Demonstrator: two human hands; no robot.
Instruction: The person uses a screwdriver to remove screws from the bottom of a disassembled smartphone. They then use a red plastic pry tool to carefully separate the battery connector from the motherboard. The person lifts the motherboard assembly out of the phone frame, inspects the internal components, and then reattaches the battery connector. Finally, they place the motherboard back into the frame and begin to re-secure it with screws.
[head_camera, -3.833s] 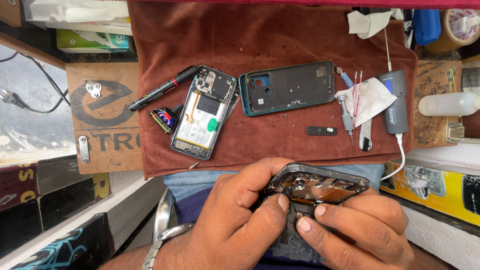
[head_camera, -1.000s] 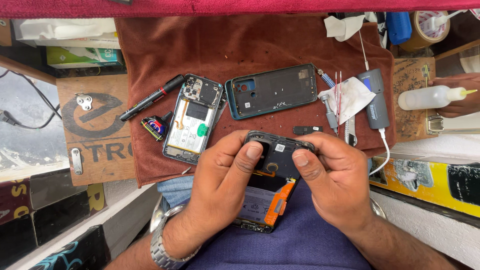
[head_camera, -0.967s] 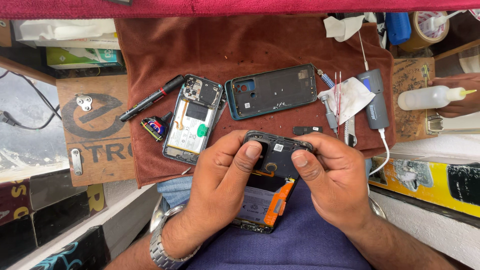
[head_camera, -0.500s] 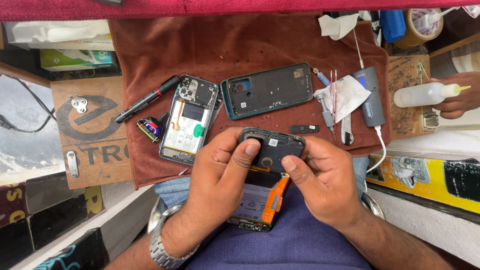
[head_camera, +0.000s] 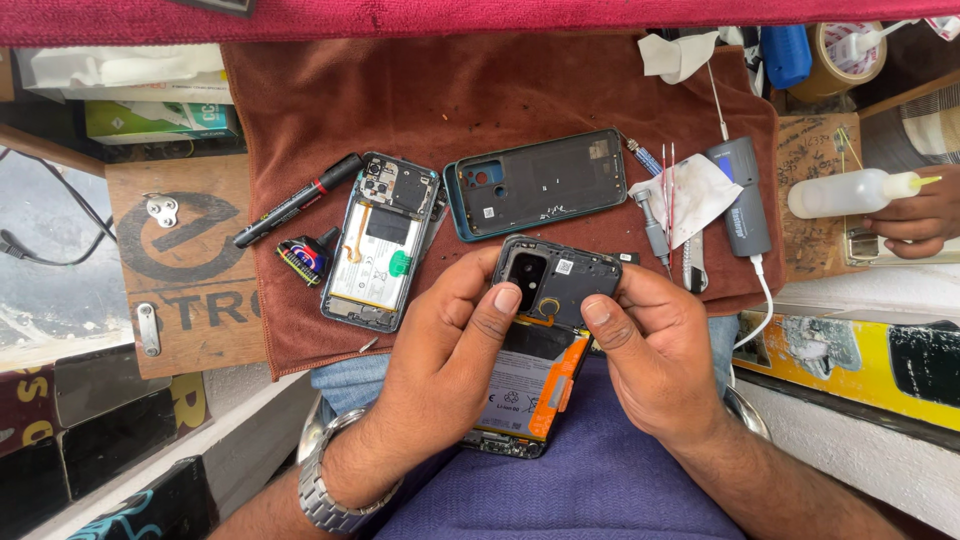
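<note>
Raised phone (head_camera: 540, 350), its lower end behind both hands.

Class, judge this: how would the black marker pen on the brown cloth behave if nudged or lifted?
The marker pen looks round-bodied, so it may roll, though the brown cloth would probably slow it. It seems rigid and slim, likely light. Its glossy barrel could be a little slippery.

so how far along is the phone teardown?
Done: back cover lies off on the brown cloth, and the held phone shows its battery. In hand: left hand and right hand grip the black plate at its camera end. Left: plate looks unremoved; second opened phone lies untouched.
</note>
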